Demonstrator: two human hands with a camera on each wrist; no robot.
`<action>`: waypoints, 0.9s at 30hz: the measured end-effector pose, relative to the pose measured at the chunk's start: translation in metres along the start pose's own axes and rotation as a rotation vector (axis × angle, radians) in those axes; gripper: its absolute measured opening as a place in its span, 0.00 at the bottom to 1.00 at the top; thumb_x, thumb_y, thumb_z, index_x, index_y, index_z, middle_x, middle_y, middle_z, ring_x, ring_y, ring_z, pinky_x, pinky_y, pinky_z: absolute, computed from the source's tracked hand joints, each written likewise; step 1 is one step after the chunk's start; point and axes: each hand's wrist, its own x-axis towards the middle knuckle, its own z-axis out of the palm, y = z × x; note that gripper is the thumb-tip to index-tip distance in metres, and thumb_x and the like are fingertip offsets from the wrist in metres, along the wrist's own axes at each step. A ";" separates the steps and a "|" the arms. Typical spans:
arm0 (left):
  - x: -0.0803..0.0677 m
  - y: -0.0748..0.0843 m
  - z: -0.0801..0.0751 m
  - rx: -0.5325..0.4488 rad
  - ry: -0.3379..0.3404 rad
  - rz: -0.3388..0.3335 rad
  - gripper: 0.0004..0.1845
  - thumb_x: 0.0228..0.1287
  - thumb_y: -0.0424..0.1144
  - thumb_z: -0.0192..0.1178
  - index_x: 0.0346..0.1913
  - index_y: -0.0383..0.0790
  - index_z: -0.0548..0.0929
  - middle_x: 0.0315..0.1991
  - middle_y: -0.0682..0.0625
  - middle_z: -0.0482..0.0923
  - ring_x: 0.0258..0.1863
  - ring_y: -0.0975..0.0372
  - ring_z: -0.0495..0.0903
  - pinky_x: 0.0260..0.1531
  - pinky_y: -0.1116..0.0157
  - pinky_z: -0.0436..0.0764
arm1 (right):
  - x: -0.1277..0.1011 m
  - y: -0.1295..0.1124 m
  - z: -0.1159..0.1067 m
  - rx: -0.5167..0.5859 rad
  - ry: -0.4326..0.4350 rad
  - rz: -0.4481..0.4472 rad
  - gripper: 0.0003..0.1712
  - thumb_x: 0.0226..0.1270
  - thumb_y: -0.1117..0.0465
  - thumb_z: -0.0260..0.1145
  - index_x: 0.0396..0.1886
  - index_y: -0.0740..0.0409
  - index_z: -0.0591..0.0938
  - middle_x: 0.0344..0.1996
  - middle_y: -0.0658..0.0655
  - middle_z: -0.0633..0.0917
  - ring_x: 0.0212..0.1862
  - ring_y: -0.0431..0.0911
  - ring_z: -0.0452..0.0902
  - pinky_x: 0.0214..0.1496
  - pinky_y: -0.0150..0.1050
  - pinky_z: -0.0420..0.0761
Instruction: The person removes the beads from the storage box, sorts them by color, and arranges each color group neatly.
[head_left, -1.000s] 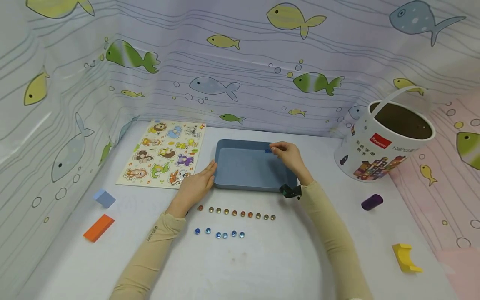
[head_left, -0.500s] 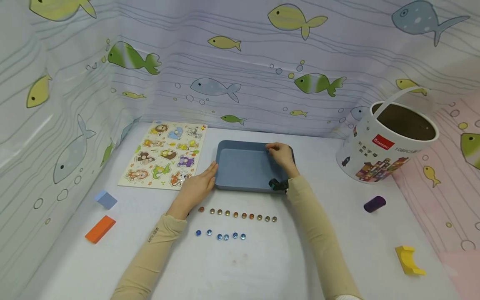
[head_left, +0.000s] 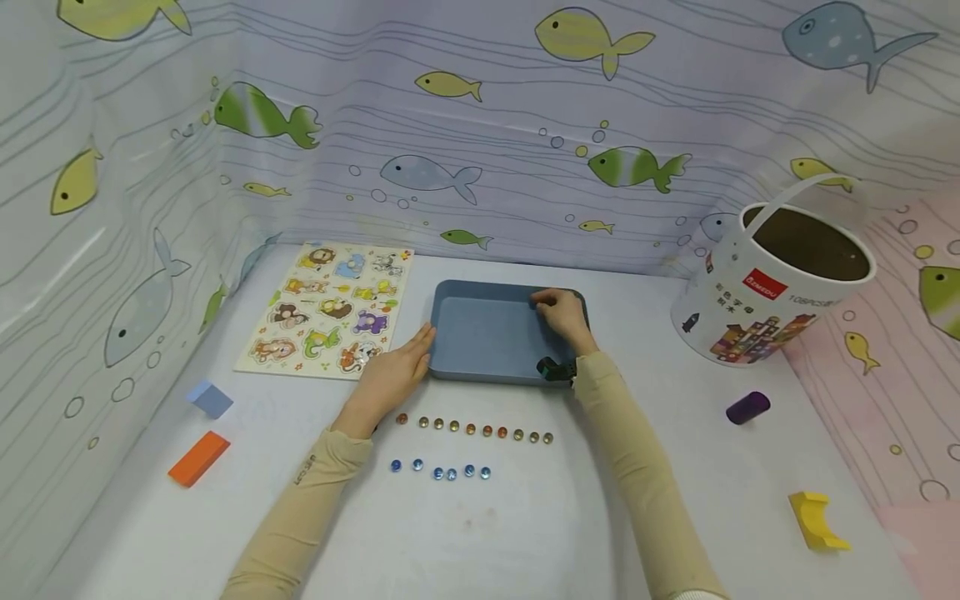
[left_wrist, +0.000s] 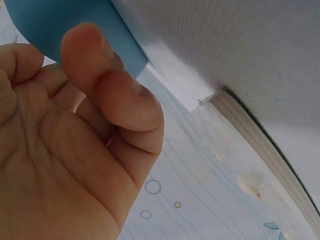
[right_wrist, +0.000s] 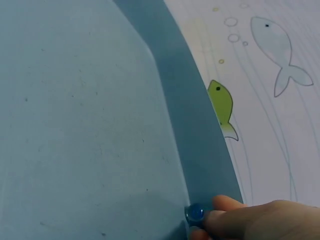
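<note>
Shifted since a second ago: right hand (head_left: 564, 312), a little leftward over the grey-blue tray (head_left: 480, 342), its forearm swung inward; blue beads then seen by its fingertips are now out of the head view.
Right hand: thumb and fingertips bunched together on a blue glass bead (right_wrist: 195, 213) — firmness of the pinch cannot be told.
Blue glass bead: inside the tray, where floor meets far wall, toward the right end; what may be a second, partly hidden, just below it in the right wrist view.
Left hand (head_left: 393, 377): fingers close together, fairly straight, resting at the tray's left side.
Bead rows: two on the white table (head_left: 525, 533), in front of the tray — ten amber and orange beads (head_left: 470, 429) nearer it, six loose blue beads (head_left: 469, 471) beyond, toward the person.
Left side: animal puzzle board (head_left: 322, 372), light-blue block (head_left: 212, 400), orange block (head_left: 198, 459).
Right side: lidless white bucket (head_left: 693, 312), purple cylinder (head_left: 747, 408), yellow arch block (head_left: 816, 523).
Hazards, as judged: smooth glass could squirt from an uneven pinch; crowded fingertips might knock a neighbouring bead; the wrist camera (head_left: 553, 369), low over the near rim, could catch and jog the tray; a dragging left sleeve might scatter the rows.
</note>
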 end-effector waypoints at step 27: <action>-0.002 0.002 -0.003 -0.018 0.017 0.009 0.26 0.74 0.41 0.48 0.72 0.39 0.65 0.72 0.48 0.62 0.15 0.58 0.75 0.15 0.66 0.73 | -0.036 -0.032 -0.009 0.137 -0.177 -0.180 0.16 0.71 0.60 0.61 0.56 0.58 0.81 0.54 0.57 0.83 0.47 0.55 0.78 0.43 0.42 0.77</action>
